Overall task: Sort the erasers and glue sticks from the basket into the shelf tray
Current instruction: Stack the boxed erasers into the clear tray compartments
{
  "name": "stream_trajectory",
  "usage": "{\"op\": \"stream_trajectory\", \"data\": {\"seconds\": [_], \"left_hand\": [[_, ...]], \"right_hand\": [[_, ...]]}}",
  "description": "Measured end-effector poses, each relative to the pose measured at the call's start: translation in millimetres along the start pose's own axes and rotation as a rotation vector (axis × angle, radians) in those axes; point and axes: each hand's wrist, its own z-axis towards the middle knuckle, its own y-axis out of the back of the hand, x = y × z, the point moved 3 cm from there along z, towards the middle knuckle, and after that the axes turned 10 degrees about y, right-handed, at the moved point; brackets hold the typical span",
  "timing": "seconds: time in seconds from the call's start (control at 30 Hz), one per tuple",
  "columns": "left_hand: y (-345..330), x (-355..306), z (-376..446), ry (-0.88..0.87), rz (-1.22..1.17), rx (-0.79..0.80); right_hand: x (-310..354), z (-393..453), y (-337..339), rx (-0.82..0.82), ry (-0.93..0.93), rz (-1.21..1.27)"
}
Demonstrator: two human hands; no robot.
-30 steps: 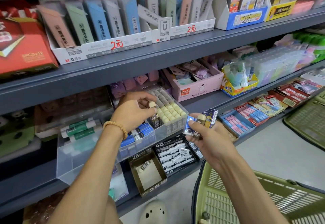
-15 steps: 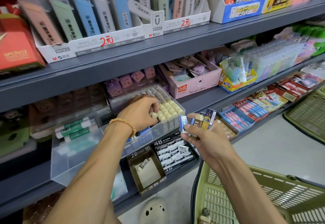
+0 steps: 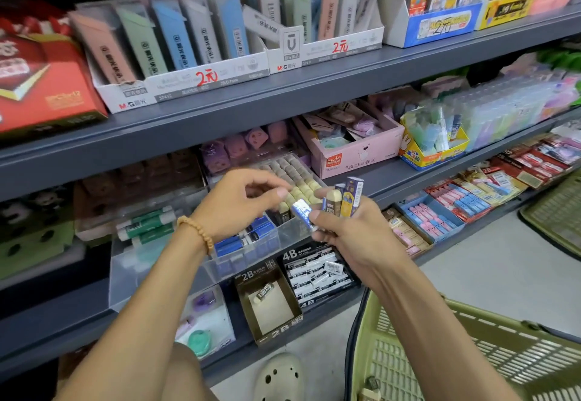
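My right hand (image 3: 349, 237) grips a bunch of erasers (image 3: 342, 202), blue-sleeved and cream ones fanned upward, in front of the clear shelf tray (image 3: 251, 256). My left hand (image 3: 239, 205), with a bead bracelet at the wrist, hovers just left of them, its fingers curled and its thumb reaching toward the tilted blue eraser (image 3: 301, 208); it holds nothing. The tray holds rows of cream erasers (image 3: 301, 190), blue-sleeved erasers (image 3: 248, 237) and green-and-white glue sticks (image 3: 147, 224). The green basket (image 3: 471, 353) sits at the lower right.
Below the tray are a 2B box (image 3: 270, 303) with one eraser and a full 4B box (image 3: 317, 271). A pink box (image 3: 355, 152), a yellow box (image 3: 434, 149) and flat eraser trays (image 3: 434, 215) line the shelf to the right. A second basket (image 3: 556, 212) stands at far right.
My left hand has left the cream eraser rows in the tray and come back empty toward the bunch in my right hand. My right hand stayed about where it was.
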Motion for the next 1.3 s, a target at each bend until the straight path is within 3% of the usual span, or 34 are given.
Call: {"op": "stream_trajectory", "data": {"seconds": [0.1, 0.3, 0.43, 0.63, 0.87, 1.0, 1.17, 1.23, 1.3], "left_hand": [[8, 1, -14, -0.025, -0.055, 0.085], [33, -3, -34, -0.058, 0.139, -0.049], [49, 12, -43, -0.06, 0.254, -0.115], [49, 51, -31, 0.178, 0.342, -0.332], [30, 53, -11, 0.247, 0.455, -0.364], [35, 51, -5, 0.229, 0.434, -0.33], [34, 46, -7, 0.198, 0.436, -0.36], [30, 34, -13, 0.151, 0.324, -0.417], [21, 20, -19, 0.101, 0.083, -0.305]], "right_hand": [[8, 9, -19, 0.072, 0.018, -0.049], [12, 10, -55, 0.208, 0.012, -0.143], [11, 7, -58, 0.14, -0.007, -0.005], [6, -3, -33, 0.002, -0.104, 0.07], [0, -14, -22, -0.019, -0.157, 0.141], [-4, -16, -18, -0.002, -0.158, 0.175], [-13, -15, -14, 0.116, -0.064, -0.055], [-13, -15, -15, 0.15, -0.016, -0.15], [-11, -13, -17, 0.184, 0.027, -0.194]]}}
